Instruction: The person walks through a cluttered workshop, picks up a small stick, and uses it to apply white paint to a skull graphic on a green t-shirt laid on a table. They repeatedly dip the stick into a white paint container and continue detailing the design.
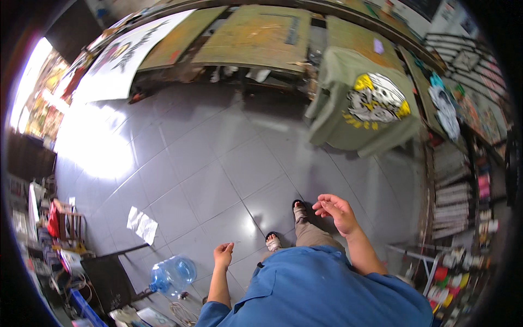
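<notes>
Low in front of me, my left hand (223, 254) is closed in a pinch above the tiled floor. A thin, pale sliver (236, 242) shows at its fingertips, too small to name. My right hand (335, 212) is held out to the right of my feet. Its fingers are loosely bent and partly apart, and I see nothing in them. Beyond it, a green T-shirt (340, 117) with a yellow, white and black print hangs over the end of a work board. Neither hand touches it.
Several worn boards (250, 41) line the far side, with a white printed sheet (128, 57) at the left. A paper (142, 225) and a clear blue water bottle (173, 274) lie on the floor at left. Shelves with stacked frames (451, 207) and paint containers stand at right.
</notes>
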